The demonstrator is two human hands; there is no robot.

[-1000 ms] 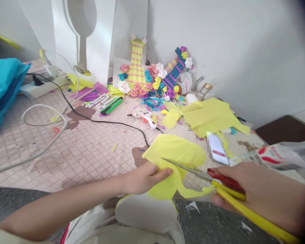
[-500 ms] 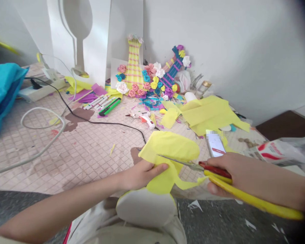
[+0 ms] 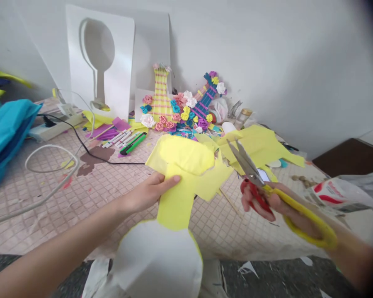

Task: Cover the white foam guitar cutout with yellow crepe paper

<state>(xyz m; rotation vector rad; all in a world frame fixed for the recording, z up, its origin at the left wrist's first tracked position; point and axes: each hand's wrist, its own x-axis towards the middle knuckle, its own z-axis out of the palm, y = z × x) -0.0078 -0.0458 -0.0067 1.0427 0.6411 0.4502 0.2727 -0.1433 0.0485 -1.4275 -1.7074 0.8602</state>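
The person's left hand (image 3: 149, 192) is pinching yellow paper (image 3: 175, 198). The thumb is pressing on top and the other fingers are going under it, so the hand is clamping the paper between them. The yellow paper is hovering over the near side of the table (image 3: 81, 223), in front of the person's body. Its top end is looking round and a bit wrinkly, and a loose flap is sticking out to the right. A big white round piece (image 3: 161, 260) with a yellow rim is meeting its bottom end, close to the lap.

The right hand (image 3: 279, 207) is holding scissors (image 3: 251, 178). Its fingers are curling around the red and yellow handles. The two blades are pointing up and standing a little apart, and they are hanging to the right of the held paper, away from it. A phone (image 3: 263, 175) is peeking out behind the scissors.

Past the hands, a wide yellow sheet (image 3: 257, 140) is lying on the table. White pens (image 3: 118, 138) and a green cutter (image 3: 133, 143) are resting side by side at the left. Farther back, a yellow stringed shape (image 3: 161, 95) and a blue one (image 3: 207, 101) are showing off paper flowers. A white board (image 3: 121, 54) with a spoon-like hole is standing behind the pens.
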